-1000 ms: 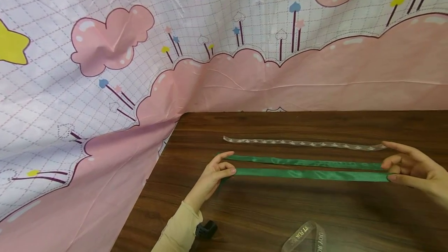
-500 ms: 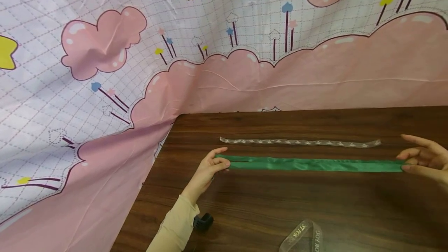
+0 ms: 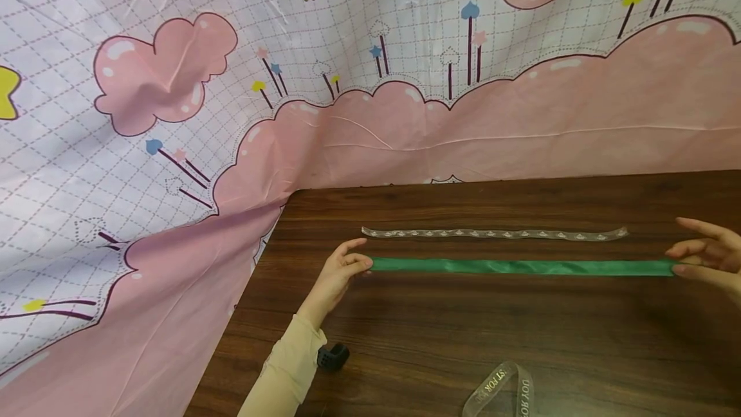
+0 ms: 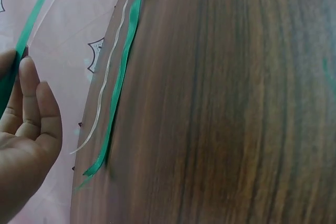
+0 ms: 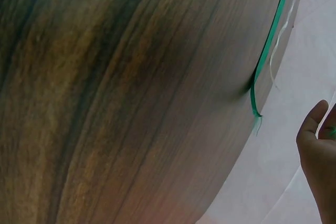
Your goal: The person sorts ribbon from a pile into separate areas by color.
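Observation:
In the head view a green satin ribbon (image 3: 521,267) is stretched nearly level between both hands. My left hand (image 3: 343,270) pinches its left end between thumb and finger; my right hand (image 3: 709,256) pinches its right end, other fingers spread. The left wrist view shows the left hand (image 4: 31,108) with the held ribbon (image 4: 34,17) running upward, apart from a second green ribbon (image 4: 119,80) on the table. That second ribbon is hidden behind the held one in the head view. The right hand (image 5: 317,145) is cut off by the right wrist view's edge.
A sheer ribbon with small white motifs (image 3: 492,234) lies behind the green one. Another sheer ribbon with gold letters (image 3: 492,386) lies folded at the front. A black device (image 3: 334,357) sits by the left sleeve. A pink patterned curtain (image 3: 370,121) borders the brown table (image 3: 440,340).
The held ribbon has risen in the head view and now covers the second green ribbon, which showed separately behind it earlier. The right hand has moved rightward, away from the sheer ribbon's end.

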`<state>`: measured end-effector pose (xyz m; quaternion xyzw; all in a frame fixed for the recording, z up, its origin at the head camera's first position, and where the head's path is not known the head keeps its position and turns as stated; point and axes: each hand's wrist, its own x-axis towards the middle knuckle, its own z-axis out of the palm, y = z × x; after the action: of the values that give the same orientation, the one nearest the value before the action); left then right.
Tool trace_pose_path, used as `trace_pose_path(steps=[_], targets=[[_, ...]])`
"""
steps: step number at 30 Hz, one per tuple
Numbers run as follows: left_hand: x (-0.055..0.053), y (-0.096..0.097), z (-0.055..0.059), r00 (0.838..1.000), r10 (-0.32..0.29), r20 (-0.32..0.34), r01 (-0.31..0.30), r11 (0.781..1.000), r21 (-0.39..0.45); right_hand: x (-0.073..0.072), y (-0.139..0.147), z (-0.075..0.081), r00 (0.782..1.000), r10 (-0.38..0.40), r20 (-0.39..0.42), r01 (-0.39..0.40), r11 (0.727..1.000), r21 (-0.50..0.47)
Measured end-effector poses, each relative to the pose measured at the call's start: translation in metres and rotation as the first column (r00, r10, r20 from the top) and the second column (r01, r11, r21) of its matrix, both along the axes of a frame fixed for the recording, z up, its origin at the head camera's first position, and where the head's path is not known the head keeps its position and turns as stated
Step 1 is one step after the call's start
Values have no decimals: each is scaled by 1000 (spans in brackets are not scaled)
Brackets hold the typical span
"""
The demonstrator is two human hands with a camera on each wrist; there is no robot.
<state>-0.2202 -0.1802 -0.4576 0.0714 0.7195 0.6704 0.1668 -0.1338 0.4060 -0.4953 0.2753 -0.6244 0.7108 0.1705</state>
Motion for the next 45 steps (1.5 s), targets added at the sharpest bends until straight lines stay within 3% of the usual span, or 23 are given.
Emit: trace_pose_path(steps=[8,15,18,22,27,35,40,45], targets=[[-9,-2,6,997,54,47,-54,999,-2,4,-6,10,985,-147,93,144,989,41],[-6,0,17,997,56,57,-56,998,-9,1,-3,10,978,-134,160,133,991,16],[-11,-1,11,995,81,51,-81,997,-17,-6,9,-4,973,-183,137,173,982,81],[-20,-3,-5,989,145,39,-144,989,-39,-8,8,-6,972,-211,105,202,975,94],[-27,-2,-18,982,187,30,-185,981,-54,-5,-6,8,987,-112,113,113,994,-2],[-31,1,-26,984,173,40,-169,981,-95,-7,-6,0,991,-49,121,52,998,-23],[-34,3,-32,984,173,30,-169,979,-110,-9,-5,-3,985,-85,149,81,996,34],[-36,5,-36,980,200,24,-195,972,-135,-9,-5,-3,966,-186,178,154,972,178]])
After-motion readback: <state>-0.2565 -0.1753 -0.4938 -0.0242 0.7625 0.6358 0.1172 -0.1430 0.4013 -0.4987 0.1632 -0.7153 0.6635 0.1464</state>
